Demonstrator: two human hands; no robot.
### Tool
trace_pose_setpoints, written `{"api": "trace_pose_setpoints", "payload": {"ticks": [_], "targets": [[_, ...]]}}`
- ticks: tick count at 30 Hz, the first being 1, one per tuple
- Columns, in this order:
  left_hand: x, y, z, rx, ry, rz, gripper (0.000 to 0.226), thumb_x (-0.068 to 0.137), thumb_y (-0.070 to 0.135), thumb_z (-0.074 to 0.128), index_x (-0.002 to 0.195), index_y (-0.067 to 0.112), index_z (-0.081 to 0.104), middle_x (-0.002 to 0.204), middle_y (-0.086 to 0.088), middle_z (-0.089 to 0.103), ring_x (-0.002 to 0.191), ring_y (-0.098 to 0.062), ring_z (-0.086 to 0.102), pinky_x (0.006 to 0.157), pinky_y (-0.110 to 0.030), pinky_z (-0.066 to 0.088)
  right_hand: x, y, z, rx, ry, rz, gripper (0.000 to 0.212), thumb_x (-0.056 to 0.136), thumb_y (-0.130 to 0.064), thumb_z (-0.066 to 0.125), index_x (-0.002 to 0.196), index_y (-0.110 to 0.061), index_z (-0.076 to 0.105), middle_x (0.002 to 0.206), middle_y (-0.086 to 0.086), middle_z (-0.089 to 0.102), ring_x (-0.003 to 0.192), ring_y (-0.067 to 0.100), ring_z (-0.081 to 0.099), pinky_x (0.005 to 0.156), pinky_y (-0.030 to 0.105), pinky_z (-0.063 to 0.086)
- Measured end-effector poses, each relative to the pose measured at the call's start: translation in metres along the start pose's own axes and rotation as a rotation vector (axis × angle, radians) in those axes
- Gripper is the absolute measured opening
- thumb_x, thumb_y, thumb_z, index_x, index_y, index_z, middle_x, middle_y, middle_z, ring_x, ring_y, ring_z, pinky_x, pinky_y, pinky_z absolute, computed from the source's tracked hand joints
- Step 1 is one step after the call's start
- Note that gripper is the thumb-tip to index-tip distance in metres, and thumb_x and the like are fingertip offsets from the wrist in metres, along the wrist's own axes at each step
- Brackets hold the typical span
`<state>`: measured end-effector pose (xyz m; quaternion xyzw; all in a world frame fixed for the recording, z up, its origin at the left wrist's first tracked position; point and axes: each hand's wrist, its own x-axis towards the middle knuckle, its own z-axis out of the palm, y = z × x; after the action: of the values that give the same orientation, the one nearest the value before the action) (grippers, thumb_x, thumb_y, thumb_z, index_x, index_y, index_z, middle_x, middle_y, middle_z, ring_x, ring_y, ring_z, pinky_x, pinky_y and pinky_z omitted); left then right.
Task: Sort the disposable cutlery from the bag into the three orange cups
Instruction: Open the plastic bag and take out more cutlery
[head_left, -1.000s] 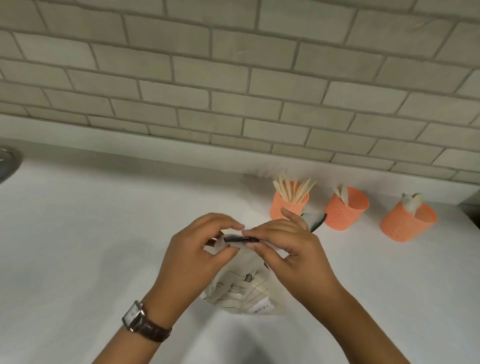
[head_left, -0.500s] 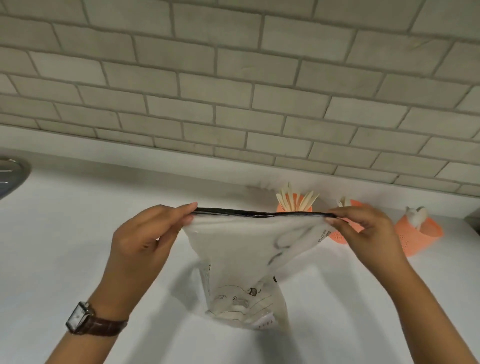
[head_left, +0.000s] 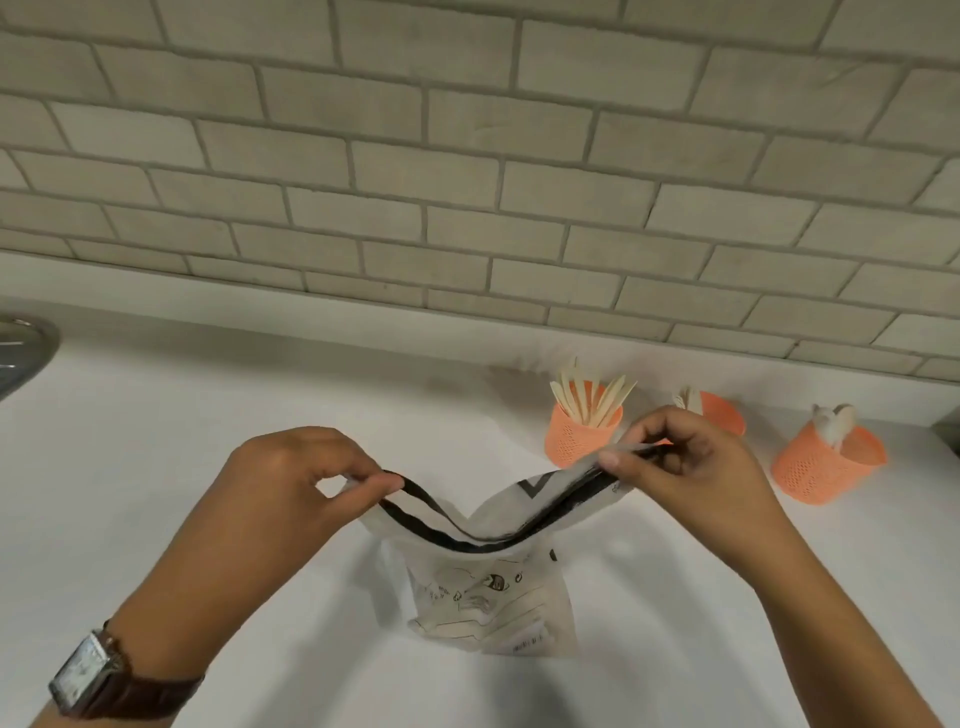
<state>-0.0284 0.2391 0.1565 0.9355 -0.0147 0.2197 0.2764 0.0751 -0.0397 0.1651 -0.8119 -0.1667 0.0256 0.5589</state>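
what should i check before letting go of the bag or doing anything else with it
1. Left hand pinching the bag by its black strip: ok.
2. Right hand pinching the other end: ok.
3. Bag mouth shut: ok, the two sides of the strip run together, sagging in the middle.
4. Bag emptied: cannot tell, the film is printed and cloudy.
5. Three cups upright on the counter, each with cutlery: ok, left cup, middle cup partly behind the right hand, right cup.
6. One kind per cup: cannot tell, the pieces look too small.
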Motion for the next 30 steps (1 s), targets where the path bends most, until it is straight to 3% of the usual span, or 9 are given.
{"api": "trace_pose_setpoints", "payload": {"ticks": [5,8,12,14,16,19,23,27,30], "targets": [[-0.008,-0.010,0.001,0.175,0.038,0.028,0.012,0.074,0.006,0.071,0.079,0.015,0.077,0.073,0.005,0.063,0.060,-0.009,0.050,0.057,-0.003,0.035,-0.014,-0.002,0.000,-0.269,0.001,-0.036,0.020,0.063,-0.017,0.084,0.065,-0.025,0.066,0.068,-0.003,0.064,0.063,0.010,0.055,0.053,0.012,0.042],[-0.013,-0.017,0.004,0.259,0.073,-0.042,0.037,0.067,-0.018,0.069,0.089,0.010,0.076,0.075,-0.005,0.058,0.057,-0.024,0.051,0.052,-0.018,0.037,-0.024,0.000,0.001,-0.398,-0.012,-0.072,0.023,0.072,-0.021,0.078,0.071,-0.038,0.063,0.073,-0.007,0.066,0.071,0.008,0.059,0.062,0.015,0.046],[-0.017,-0.016,0.022,0.242,0.046,-0.212,0.065,0.072,-0.017,0.062,0.123,0.022,0.062,0.101,-0.010,0.052,0.063,-0.027,0.050,0.057,-0.027,0.039,-0.032,0.006,0.016,-0.597,0.002,-0.120,0.002,0.087,-0.033,0.060,0.086,-0.034,0.060,0.078,-0.012,0.065,0.074,0.005,0.055,0.064,0.017,0.041],[-0.017,-0.009,0.028,0.083,0.006,-0.317,0.072,0.083,-0.009,0.054,0.137,0.036,0.040,0.106,-0.001,0.043,0.068,-0.023,0.055,0.060,-0.024,0.041,-0.033,0.011,0.023,-0.504,0.047,-0.087,0.004,0.088,-0.031,0.058,0.088,-0.031,0.062,0.079,-0.013,0.064,0.077,0.007,0.054,0.062,0.019,0.040],[-0.018,-0.002,0.034,-0.187,-0.046,-0.389,0.073,0.088,-0.005,0.050,0.133,0.049,0.031,0.101,0.007,0.047,0.081,-0.012,0.058,0.069,-0.018,0.045,-0.031,0.015,0.028,-0.651,0.192,-0.201,0.008,0.090,-0.025,0.059,0.090,-0.024,0.067,0.087,-0.010,0.063,0.081,0.014,0.053,0.064,0.025,0.040],[-0.023,0.016,0.039,-0.619,-0.027,-0.494,0.077,0.085,-0.011,0.055,0.125,0.054,0.037,0.098,0.008,0.059,0.083,0.001,0.065,0.071,-0.014,0.048,-0.027,0.020,0.036,-0.943,0.321,-0.308,0.018,0.087,-0.024,0.055,0.089,-0.014,0.070,0.091,0.004,0.063,0.078,0.026,0.053,0.059,0.030,0.043],[-0.033,0.033,0.048,-1.131,-0.003,-0.558,0.082,0.057,0.000,0.083,0.124,0.035,0.052,0.095,0.011,0.070,0.096,-0.014,0.069,0.083,-0.022,0.055,-0.021,0.042,0.047,-0.901,0.146,-0.267,0.009,0.081,-0.005,0.066,0.088,-0.010,0.069,0.084,0.003,0.062,0.069,0.025,0.059,0.054,0.033,0.051],[-0.038,0.017,0.050,-1.582,-0.037,-0.661,0.079,0.033,-0.006,0.076,0.110,0.009,0.069,0.102,-0.010,0.072,0.088,-0.019,0.072,0.063,-0.026,0.058,-0.022,0.061,0.048,-0.473,0.165,0.109,0.012,0.083,-0.005,0.063,0.094,-0.010,0.066,0.096,0.000,0.059,0.069,0.015,0.062,0.068,0.026,0.050],[-0.050,-0.005,0.056,-1.798,-0.180,-0.737,0.067,0.041,-0.014,0.062,0.106,0.001,0.070,0.115,-0.018,0.067,0.099,-0.027,0.068,0.078,-0.041,0.059,-0.023,0.061,0.043,0.026,0.188,0.428,0.005,0.084,-0.007,0.066,0.082,-0.002,0.067,0.078,0.012,0.068,0.056,0.018,0.067,0.062,0.028,0.058]]}}
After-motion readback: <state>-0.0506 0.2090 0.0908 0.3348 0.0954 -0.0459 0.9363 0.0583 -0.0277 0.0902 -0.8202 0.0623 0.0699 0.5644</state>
